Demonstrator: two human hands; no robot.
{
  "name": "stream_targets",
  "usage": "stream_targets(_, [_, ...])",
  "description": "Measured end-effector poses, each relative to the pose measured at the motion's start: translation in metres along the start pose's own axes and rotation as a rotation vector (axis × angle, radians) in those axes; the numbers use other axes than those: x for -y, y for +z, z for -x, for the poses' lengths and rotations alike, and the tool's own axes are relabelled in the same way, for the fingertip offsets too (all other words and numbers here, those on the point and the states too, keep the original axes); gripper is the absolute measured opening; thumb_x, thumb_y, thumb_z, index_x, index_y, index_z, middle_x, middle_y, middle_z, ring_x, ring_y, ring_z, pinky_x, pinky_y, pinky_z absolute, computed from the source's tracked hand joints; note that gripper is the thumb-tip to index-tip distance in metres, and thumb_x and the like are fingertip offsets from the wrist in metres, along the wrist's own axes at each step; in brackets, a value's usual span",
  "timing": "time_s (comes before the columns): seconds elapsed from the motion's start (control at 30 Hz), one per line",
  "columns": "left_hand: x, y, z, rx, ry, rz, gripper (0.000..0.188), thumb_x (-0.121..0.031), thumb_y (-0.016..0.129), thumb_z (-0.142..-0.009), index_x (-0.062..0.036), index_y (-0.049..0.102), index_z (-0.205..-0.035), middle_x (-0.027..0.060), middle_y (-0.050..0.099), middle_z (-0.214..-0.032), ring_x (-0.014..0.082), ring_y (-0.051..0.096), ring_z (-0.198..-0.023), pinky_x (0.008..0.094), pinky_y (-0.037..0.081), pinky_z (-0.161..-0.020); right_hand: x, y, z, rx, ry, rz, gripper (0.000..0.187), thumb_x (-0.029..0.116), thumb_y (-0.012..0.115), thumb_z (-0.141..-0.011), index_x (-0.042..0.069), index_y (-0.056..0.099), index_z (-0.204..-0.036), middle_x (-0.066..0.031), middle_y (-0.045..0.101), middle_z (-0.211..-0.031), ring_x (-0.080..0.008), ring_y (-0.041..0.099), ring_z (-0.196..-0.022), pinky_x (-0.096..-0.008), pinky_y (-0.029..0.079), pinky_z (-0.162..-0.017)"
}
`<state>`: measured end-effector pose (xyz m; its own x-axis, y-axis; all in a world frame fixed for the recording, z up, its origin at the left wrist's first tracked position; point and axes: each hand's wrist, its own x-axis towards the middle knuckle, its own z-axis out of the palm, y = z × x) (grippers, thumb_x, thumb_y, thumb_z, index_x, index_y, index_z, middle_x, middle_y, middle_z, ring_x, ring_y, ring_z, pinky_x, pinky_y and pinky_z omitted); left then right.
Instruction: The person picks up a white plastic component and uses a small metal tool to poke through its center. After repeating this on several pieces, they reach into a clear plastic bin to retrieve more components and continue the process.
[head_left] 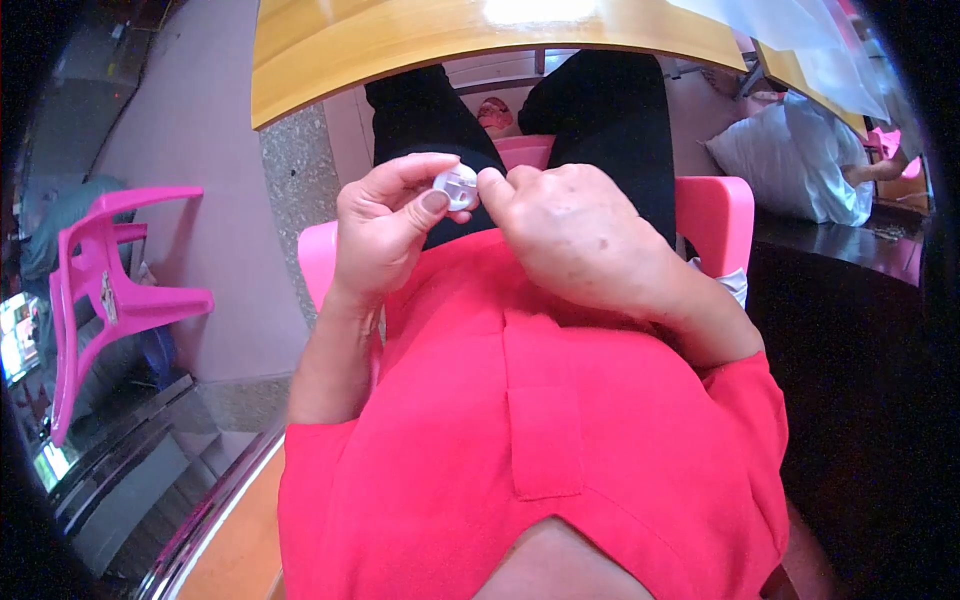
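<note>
Between the thumb and fingers of my left hand point(385, 215) is a small round white plastic piece point(458, 188), with a greyish slotted part on its face. It is held up over my lap. My right hand point(580, 225) is closed right beside it, back of the hand up. The right thumb and curled forefinger meet at the edge of the white piece. Whatever the right fingers pinch, if anything, is hidden behind them.
A yellow wooden table edge point(480, 35) curves across the far side, over my knees. I sit on a pink plastic chair point(715, 220). Another pink chair point(110, 290) is at the left. A stuffed white sack point(790, 160) sits at the right, near another person's hand point(880, 172).
</note>
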<state>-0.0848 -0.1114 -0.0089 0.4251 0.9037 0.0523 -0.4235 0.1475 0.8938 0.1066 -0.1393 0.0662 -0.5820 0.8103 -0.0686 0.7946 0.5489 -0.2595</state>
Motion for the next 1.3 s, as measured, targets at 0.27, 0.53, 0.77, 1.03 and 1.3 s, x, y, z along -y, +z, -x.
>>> stream_targets(0.27, [-0.006, -0.004, -0.003, 0.043, -0.038, 0.221, 0.032, -0.007, 0.062, -0.087, 0.0055, 0.057, -0.115, 0.0201, 0.064, -0.106, 0.0261, 0.066, -0.086, 0.0352, 0.055, -0.076, 0.000, -0.006, 0.010, -0.186, 0.058, -0.138, 0.027, 0.001, 0.059, -0.073, -0.002, 0.052, -0.100, -0.0156, 0.058, -0.071, -0.0312, 0.062, -0.063, -0.0377, 0.050, -0.054])
stream_targets(0.53, [-0.003, -0.005, -0.001, 0.039, 0.007, 0.083, 0.035, -0.011, 0.064, -0.086, 0.0041, 0.056, -0.117, 0.0209, 0.062, -0.109, 0.0251, 0.062, -0.089, 0.0332, 0.052, -0.075, 0.004, -0.006, 0.004, -0.173, 0.055, -0.076, 0.022, 0.002, 0.059, -0.075, -0.001, 0.052, -0.096, -0.0142, 0.057, -0.070, -0.0298, 0.061, -0.062, -0.0369, 0.050, -0.054])
stream_targets(0.77, [-0.006, 0.000, -0.002, -0.067, -0.001, 0.092, 0.042, -0.007, 0.065, -0.084, 0.0042, 0.052, -0.122, 0.0178, 0.063, -0.105, 0.0243, 0.064, -0.090, 0.0326, 0.054, -0.076, -0.007, 0.008, -0.001, -0.189, 0.111, -0.469, 0.015, -0.003, 0.050, -0.083, -0.004, 0.056, -0.097, -0.0145, 0.059, -0.067, -0.0268, 0.062, -0.062, -0.0335, 0.047, -0.054])
stream_targets(1.03, [-0.009, 0.006, -0.001, -0.107, 0.028, 0.067, 0.042, 0.002, 0.066, -0.081, 0.0051, 0.053, -0.121, 0.0150, 0.064, -0.102, 0.0192, 0.064, -0.086, 0.0306, 0.056, -0.077, -0.007, 0.019, -0.008, -0.192, 0.226, -0.936, 0.018, 0.000, 0.045, -0.091, -0.004, 0.060, -0.100, -0.0051, 0.054, -0.062, -0.0095, 0.053, -0.059, -0.0250, 0.042, -0.053])
stream_targets(1.3, [-0.007, 0.005, -0.001, -0.110, 0.012, 0.021, 0.038, 0.003, 0.066, -0.082, 0.0049, 0.055, -0.119, 0.0138, 0.065, -0.100, 0.0177, 0.064, -0.086, 0.0291, 0.056, -0.077, -0.005, 0.024, -0.009, -0.189, 0.235, -0.922, 0.019, -0.001, 0.044, -0.090, -0.003, 0.060, -0.100, -0.0035, 0.053, -0.062, -0.0091, 0.051, -0.057, -0.0250, 0.041, -0.052])
